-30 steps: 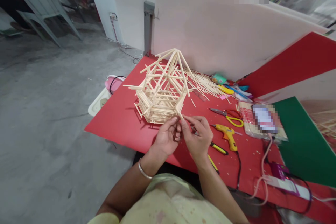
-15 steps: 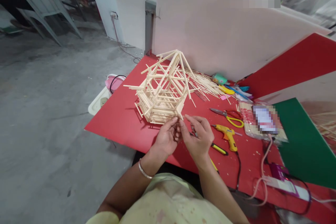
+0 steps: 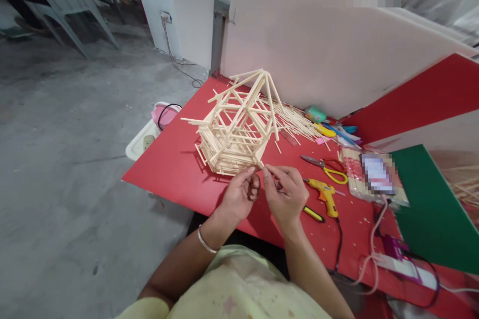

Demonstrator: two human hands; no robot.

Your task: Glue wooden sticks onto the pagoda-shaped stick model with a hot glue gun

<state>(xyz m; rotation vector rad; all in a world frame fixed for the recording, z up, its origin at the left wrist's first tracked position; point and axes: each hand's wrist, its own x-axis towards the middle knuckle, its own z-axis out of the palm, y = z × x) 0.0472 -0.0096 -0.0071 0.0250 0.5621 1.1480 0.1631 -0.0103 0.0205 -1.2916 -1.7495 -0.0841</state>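
Observation:
A lantern-like frame of pale wooden sticks (image 3: 239, 132) stands on the red table (image 3: 168, 172), with a peaked top and a many-sided base. My right hand (image 3: 287, 197) is closed in a pinch at its near right corner, on the end of a thin wooden stick (image 3: 261, 163). Right beside it, my left hand (image 3: 239, 197) has thumb and finger pinched at the same corner, fingers curled; what lies between them is too small to make out. A yellow hot glue gun (image 3: 325, 195) lies right of my right hand, near a yellow utility knife (image 3: 313, 214).
Loose sticks (image 3: 295, 118) lie behind the frame against the white partition (image 3: 292, 35). Scissors (image 3: 327, 167), a bagged stick bundle (image 3: 354, 169) and a phone (image 3: 377, 173) are at right. A purple device (image 3: 398, 254) and cables occupy the near right. A white bin (image 3: 136, 147) stands left.
The view has shifted slightly, so the frame appears a little further right. My right fingertips have moved slightly away from the left ones, still at the near right corner.

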